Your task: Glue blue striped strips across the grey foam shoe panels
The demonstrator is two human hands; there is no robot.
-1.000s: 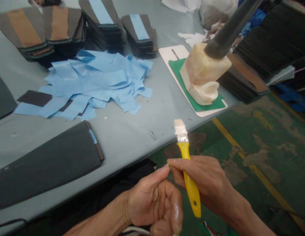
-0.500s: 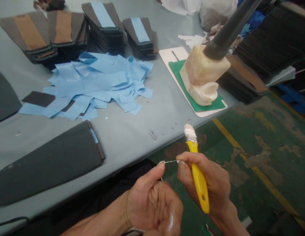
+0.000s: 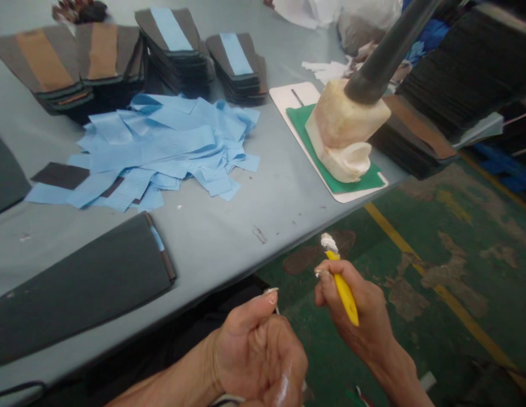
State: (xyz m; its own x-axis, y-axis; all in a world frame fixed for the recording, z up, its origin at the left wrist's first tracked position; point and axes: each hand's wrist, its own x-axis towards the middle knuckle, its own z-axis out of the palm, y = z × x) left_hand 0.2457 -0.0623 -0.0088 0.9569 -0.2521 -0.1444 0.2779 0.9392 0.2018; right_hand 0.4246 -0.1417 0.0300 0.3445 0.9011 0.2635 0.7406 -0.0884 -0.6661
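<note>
My right hand (image 3: 359, 308) is closed around a yellow-handled brush (image 3: 341, 285) whose bristles are caked with white glue and point up and away. It hovers beyond the near edge of the grey table (image 3: 229, 209), over the floor. My left hand (image 3: 258, 353) is beside it, fingers curled and thumb stretched toward the right hand. Its fingers shine with glue, and a thin pale strand shows at its thumb. The two hands are a little apart.
A loose heap of blue paper strips (image 3: 161, 150) lies mid-table. Dark grey sheets (image 3: 80, 282) lie near me. Stacks of dark pieces with blue or brown strips (image 3: 173, 45) stand at the back. A cream glue block with a dark handle (image 3: 345, 133) sits on a green-and-white board.
My hands have drawn apart, and the thin strand stretched between them half a second ago no longer spans the gap. The brush has turned edge-on and sunk slightly.
</note>
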